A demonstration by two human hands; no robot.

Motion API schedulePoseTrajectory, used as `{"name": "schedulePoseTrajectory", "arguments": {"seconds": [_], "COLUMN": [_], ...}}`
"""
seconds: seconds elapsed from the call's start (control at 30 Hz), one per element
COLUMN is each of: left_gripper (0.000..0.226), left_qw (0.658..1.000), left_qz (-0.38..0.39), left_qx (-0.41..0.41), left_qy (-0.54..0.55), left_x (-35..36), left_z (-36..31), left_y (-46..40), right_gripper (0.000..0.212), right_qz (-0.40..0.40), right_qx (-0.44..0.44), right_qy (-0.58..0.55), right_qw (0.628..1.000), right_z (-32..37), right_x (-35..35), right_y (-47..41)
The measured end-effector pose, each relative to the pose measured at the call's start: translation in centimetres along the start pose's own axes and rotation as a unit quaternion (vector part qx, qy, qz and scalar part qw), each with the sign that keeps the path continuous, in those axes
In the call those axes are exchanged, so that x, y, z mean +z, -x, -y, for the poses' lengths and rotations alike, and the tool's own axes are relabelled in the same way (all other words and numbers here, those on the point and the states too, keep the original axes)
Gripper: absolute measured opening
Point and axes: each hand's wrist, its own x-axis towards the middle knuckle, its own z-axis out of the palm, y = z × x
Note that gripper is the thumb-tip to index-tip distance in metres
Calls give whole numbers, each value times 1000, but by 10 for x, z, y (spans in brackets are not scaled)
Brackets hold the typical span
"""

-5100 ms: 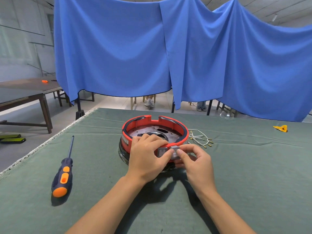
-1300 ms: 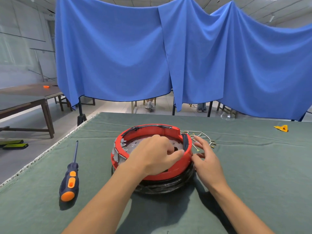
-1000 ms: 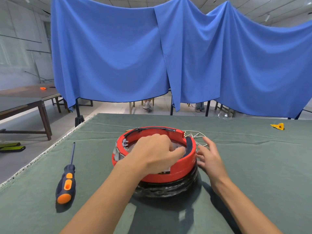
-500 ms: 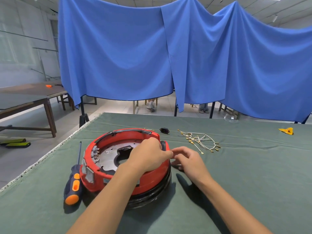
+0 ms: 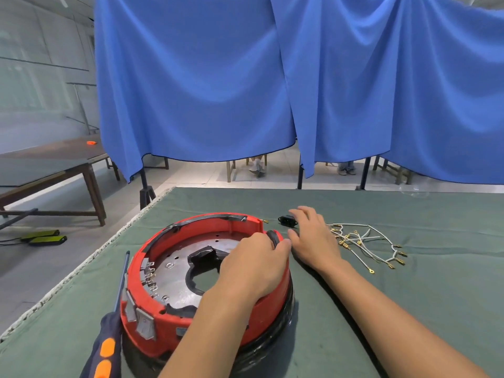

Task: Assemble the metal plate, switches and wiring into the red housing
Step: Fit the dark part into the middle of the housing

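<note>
I see my left hand (image 5: 255, 264) gripping the near right rim of the red housing (image 5: 207, 282) on the table (image 5: 409, 309), fingers curled over its edge. My right hand (image 5: 313, 238) reaches toward the black socket (image 5: 286, 221), fingers loosely spread. The wiring (image 5: 365, 245) lies just right; the screwdriver (image 5: 109, 331) rests left.

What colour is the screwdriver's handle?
Dark navy with orange inserts, on the screwdriver in the head view.

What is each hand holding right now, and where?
Left hand grips the red housing by its right rim. Right hand holds nothing yet; its fingers reach the small black socket.
</note>
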Motion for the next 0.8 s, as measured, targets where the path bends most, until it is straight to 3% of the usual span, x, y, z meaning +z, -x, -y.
{"name": "schedulePoseTrajectory", "arguments": {"seconds": [0.1, 0.2, 0.4, 0.5, 0.63, 0.8], "left_gripper": [50, 54, 47, 38, 33, 28], "left_qw": [1000, 1000, 999, 999, 989, 961], "left_qz": [1, 4, 28, 34, 118, 232], "left_qx": [8, 16, 23, 33, 87, 148], "left_qy": [8, 16, 8, -9, -4, -41], "left_x": [2, 4, 2, -2, -15, -37], "left_z": [2, 3, 0, -2, -6, -14], "left_y": [-4, -7, -6, -4, 11, 33], "right_gripper": [55, 38, 22, 13, 19, 17], "right_qz": [69, 51, -7, -43, -50, -113], "right_qx": [13, 5, 53, 109, 181, 239], "right_qy": [24, 49, -128, -284, -485, -546], "right_qw": [997, 997, 990, 952, 854, 795], "right_z": [-3, -8, -6, -1, 6, 7], "right_x": [11, 17, 6, -9, -34, -61], "right_y": [-27, -38, -13, 18, 70, 126]}}
